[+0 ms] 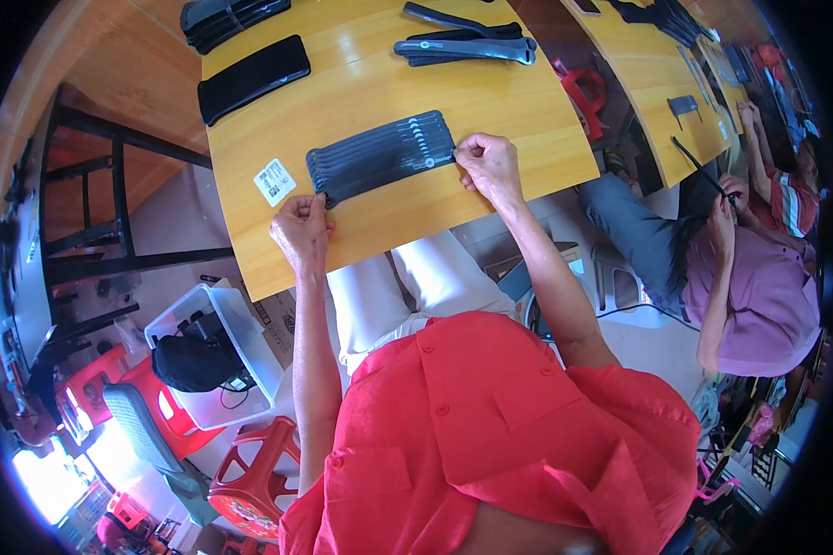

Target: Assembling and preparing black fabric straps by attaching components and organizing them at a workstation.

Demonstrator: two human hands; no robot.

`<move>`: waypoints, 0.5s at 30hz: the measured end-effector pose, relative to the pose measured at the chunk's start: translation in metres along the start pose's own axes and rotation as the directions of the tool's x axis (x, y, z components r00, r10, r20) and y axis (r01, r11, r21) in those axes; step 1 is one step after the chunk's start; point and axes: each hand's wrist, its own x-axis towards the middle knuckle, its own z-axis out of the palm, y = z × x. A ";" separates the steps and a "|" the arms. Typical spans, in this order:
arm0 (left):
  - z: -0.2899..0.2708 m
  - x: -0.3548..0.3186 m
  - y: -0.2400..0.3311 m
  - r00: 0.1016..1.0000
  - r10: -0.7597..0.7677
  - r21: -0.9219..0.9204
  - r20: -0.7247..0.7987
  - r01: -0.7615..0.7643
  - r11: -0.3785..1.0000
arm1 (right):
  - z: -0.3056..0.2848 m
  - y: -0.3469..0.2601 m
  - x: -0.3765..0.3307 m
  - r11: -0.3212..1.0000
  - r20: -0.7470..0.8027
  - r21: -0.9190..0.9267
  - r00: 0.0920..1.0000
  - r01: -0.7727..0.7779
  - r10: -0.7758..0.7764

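Label [273, 182] (white) lies near the left hand [303, 229], beside overlapping black straps [375, 157].

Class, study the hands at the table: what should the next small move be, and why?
Probably align the nearest black strap with the overlapping straps beyond it: the left hand and right hand pinch its opposite ends, so both could be adjusted together.

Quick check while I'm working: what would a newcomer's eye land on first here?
Probably the bright red shirt filling the lower middle of the view. Next, the overlapping row of black straps near the front edge of the yellow table, with the left hand and right hand at its ends. The red stool stands out at lower left.
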 end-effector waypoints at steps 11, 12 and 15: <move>-0.001 0.006 0.006 1.000 0.013 0.105 0.014 -0.014 0.994 | -0.006 -0.004 0.011 0.997 0.090 -0.037 0.993 -0.072 0.075; -0.004 0.009 0.004 0.999 -0.013 0.163 0.031 0.008 0.987 | -0.006 -0.005 0.011 0.998 0.088 -0.033 0.994 -0.061 0.064; -0.012 0.013 0.006 0.995 -0.054 0.197 0.089 0.035 0.980 | -0.004 -0.006 0.010 0.998 0.081 -0.061 0.996 -0.029 0.034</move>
